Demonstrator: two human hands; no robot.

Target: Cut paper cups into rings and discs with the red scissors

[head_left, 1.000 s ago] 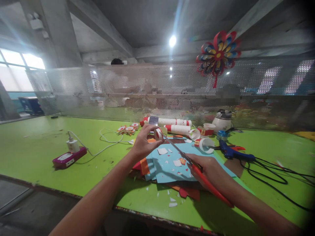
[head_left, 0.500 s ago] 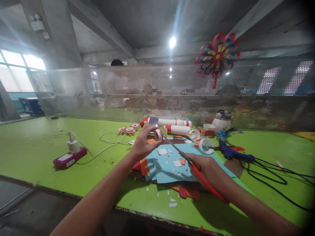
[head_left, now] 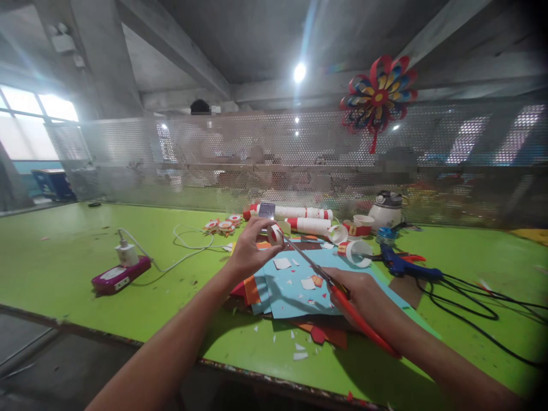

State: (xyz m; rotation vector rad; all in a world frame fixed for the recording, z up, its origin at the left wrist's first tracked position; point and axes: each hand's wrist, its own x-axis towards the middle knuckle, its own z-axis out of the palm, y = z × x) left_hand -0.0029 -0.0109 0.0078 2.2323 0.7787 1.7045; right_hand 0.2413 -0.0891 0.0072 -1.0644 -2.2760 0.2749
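Note:
Pinched between the thumb and fingers of my left hand (head_left: 248, 248) is a small curled piece of paper cup (head_left: 275, 235), white with red. My right hand (head_left: 363, 288) is closed around a pair of scissors (head_left: 351, 311) with red handles. Their long metal blades point up and left, and the tips reach the cup piece; I cannot tell whether they are cutting into it. Below both hands lie light blue paper sheets (head_left: 278, 297), strewn with white and red scraps and a small orange-red cutout (head_left: 317, 281).
Stacked paper cups (head_left: 310, 226) lie behind the sheets, with a phone (head_left: 267, 210) near them. To the right are a cut cup (head_left: 358, 253), a blue glue gun (head_left: 406, 267) with black cables and a white jug (head_left: 385, 212). A purple power strip (head_left: 122, 275) sits left. A perforated screen (head_left: 128, 148) stands behind.

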